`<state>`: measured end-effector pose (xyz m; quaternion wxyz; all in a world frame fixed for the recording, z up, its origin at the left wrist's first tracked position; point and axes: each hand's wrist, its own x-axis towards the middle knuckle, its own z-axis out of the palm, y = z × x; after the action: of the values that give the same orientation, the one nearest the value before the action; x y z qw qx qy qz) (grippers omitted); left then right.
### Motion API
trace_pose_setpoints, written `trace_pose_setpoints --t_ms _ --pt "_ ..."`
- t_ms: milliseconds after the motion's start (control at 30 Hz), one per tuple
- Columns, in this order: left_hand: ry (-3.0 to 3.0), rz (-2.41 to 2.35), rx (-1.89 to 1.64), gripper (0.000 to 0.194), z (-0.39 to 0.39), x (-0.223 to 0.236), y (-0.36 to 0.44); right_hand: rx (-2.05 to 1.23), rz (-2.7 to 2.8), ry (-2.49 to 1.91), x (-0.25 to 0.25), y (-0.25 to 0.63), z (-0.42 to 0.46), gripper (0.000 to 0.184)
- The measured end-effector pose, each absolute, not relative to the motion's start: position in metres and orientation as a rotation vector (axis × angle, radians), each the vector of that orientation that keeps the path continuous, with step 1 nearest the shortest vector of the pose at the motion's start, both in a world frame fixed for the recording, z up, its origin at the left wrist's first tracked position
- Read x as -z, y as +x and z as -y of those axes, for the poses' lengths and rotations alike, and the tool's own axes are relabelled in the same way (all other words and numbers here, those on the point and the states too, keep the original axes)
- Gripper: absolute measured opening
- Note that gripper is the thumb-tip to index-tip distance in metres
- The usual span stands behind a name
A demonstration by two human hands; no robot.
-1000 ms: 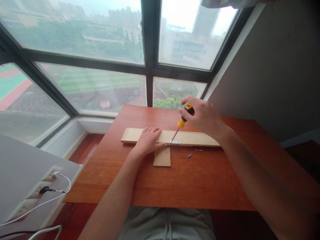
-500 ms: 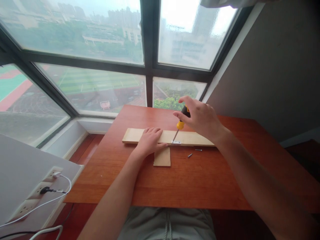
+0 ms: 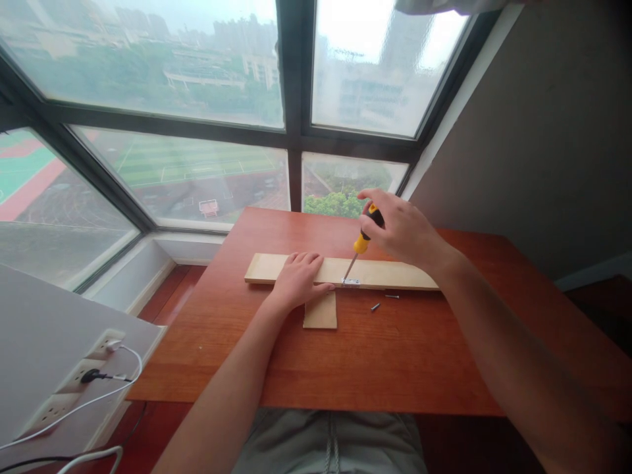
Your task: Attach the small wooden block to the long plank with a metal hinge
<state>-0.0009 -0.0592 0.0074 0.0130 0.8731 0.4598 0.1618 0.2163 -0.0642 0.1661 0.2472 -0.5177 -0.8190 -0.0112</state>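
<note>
A long pale wooden board (image 3: pixel 385 273) lies across the table. My left hand (image 3: pixel 299 280) rests flat on it left of the middle, fingers stretched over the top and thumb along the near edge. In my right hand (image 3: pixel 399 227) is a yellow-and-black screwdriver (image 3: pixel 361 242), held tilted with its tip down. Its tip meets a small metal plate (image 3: pixel 351 282) at the board's near edge; whether it sits in a screw is too small to tell. A small tan rectangular piece (image 3: pixel 320 313) lies just in front of the board, below my left thumb.
Two loose screws, a short one (image 3: pixel 376 307) and a longer one (image 3: pixel 392 296), lie on the reddish-brown table (image 3: pixel 375 368) near the board. Windows (image 3: pixel 197 158) rise behind the table. At the left, cables (image 3: pixel 133 359) run from wall sockets (image 3: pixel 81 375).
The board, its metal plate and my left hand have slid slightly right. My right hand has shifted its hold on the screwdriver handle, the fingers loosening and closing again, while the tip stayed at the plate.
</note>
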Motion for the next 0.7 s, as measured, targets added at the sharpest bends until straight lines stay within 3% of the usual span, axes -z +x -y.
trace_pose_setpoints --t_ms 100,300,500,700 --pt "2.716 -1.432 -0.495 0.058 0.060 -0.008 -0.001 -0.126 2.282 -1.302 -0.168 0.219 0.066 0.048" --pt "2.691 -1.448 -0.482 0.057 0.060 -0.010 0.000 0.283 2.221 -1.546 -0.164 0.217 0.069 0.044" --pt "2.692 -1.446 -0.477 0.058 0.060 -0.010 -0.001 -0.111 2.307 -1.239 -0.163 0.217 0.067 0.045" --pt "2.699 -1.448 -0.480 0.058 0.060 -0.008 -0.001 0.275 2.171 -1.552 -0.157 0.209 0.070 0.047"
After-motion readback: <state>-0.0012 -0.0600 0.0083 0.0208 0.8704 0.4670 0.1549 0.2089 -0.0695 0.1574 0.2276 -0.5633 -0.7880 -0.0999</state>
